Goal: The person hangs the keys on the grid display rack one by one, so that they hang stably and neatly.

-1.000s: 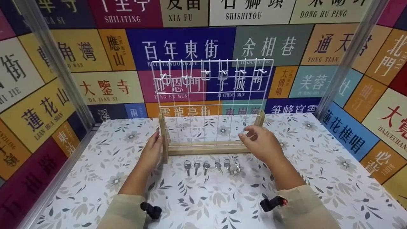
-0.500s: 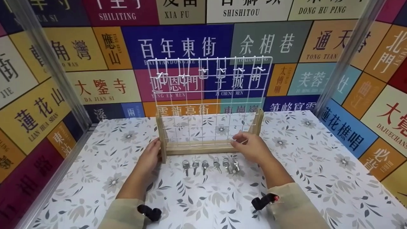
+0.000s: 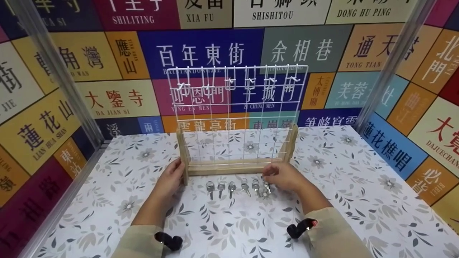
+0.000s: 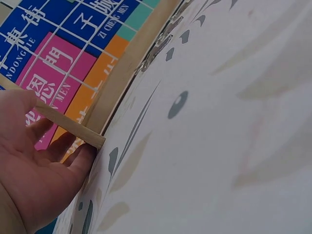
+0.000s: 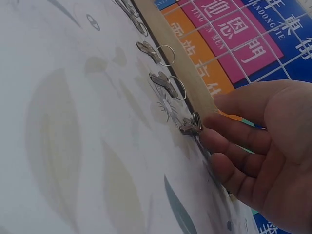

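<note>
A white wire grid rack (image 3: pixel 236 118) stands upright in a wooden stand (image 3: pixel 229 169), with several white hooks (image 3: pixel 250 81) along its upper part. My left hand (image 3: pixel 173 176) holds the stand's left leg (image 4: pixel 73 127), thumb on one side and fingers on the other. In front of the base, several silver keys (image 3: pixel 221 189) with rings lie in a row on the table. My right hand (image 3: pixel 285 175) is at the right end of this row, fingers loosely bent. In the right wrist view its fingertips are right at the ring of the rightmost key (image 5: pixel 189 127), thumb apart.
A white tablecloth (image 3: pixel 229 229) with a leaf and flower print covers the table. Behind and at both sides stand walls (image 3: pixel 200 46) of coloured panels with lettering, with metal posts (image 3: pixel 389 68) at the corners. Black wrist cameras (image 3: pixel 301 228) sit at both sleeves.
My right hand has come down from beside the grid's lower right to the rightmost key. The left hand stays at the stand's left leg. The keys lie where they were.
</note>
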Action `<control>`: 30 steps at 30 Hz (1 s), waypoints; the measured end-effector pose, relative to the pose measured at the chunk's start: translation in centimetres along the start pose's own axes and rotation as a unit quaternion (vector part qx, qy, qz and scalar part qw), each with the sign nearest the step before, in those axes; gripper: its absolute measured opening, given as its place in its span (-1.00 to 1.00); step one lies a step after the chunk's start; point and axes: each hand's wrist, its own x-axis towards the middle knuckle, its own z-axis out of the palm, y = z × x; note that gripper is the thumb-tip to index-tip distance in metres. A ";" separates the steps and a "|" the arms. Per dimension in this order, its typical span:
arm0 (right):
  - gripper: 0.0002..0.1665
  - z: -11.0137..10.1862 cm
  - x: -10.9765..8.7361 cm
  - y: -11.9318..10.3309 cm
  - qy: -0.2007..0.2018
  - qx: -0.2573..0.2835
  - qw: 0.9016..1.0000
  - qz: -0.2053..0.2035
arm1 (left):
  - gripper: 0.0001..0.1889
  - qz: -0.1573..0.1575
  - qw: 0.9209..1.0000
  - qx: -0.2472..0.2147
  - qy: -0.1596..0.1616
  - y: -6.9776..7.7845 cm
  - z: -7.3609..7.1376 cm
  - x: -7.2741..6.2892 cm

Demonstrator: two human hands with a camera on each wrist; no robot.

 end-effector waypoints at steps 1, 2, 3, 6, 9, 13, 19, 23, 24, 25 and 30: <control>-0.72 0.0 0.0 0.2 -0.006 0.000 1.000 -0.007 | -0.33 0.001 1.000 0.007 0.003 0.0 0.0 0.0; -0.71 0.0 0.1 0.3 -0.011 0.000 1.000 -0.010 | -0.33 0.004 1.000 0.016 0.006 -0.1 0.0 0.0; -0.70 0.0 0.1 0.4 -0.016 0.001 1.000 -0.014 | -0.34 0.006 1.000 0.025 0.009 -0.1 -0.1 0.0; -0.68 0.1 0.1 0.7 -0.029 0.014 0.999 -0.016 | -0.35 0.009 0.998 0.054 0.015 -0.3 -0.2 0.0; -0.66 0.1 0.2 0.8 -0.037 0.023 0.999 -0.020 | -0.35 0.008 0.997 0.075 0.020 -0.3 -0.2 -0.1; -0.66 0.1 0.2 0.9 -0.040 0.020 0.999 -0.028 | -0.33 0.005 0.995 0.095 0.025 -0.2 -0.2 -0.1; -0.67 0.2 0.1 0.7 -0.038 0.002 0.999 -0.018 | -0.32 0.002 0.995 0.098 0.025 0.0 -0.3 -0.2; -0.74 0.1 0.0 0.4 -0.034 -0.010 0.999 0.000 | -0.34 0.010 0.995 0.093 0.025 0.0 -0.4 -0.2; -0.77 0.1 -0.1 0.3 -0.033 -0.018 0.999 0.004 | -0.35 0.009 0.995 0.091 0.026 0.0 -0.4 -0.2; -0.80 0.0 -0.1 0.2 -0.032 -0.025 0.999 0.008 | -0.35 0.011 0.996 0.090 0.024 0.0 -0.3 -0.2; -0.91 -0.3 -0.1 0.2 -0.035 -0.048 0.998 0.018 | -0.37 0.009 0.996 0.088 0.019 -0.1 -0.3 0.0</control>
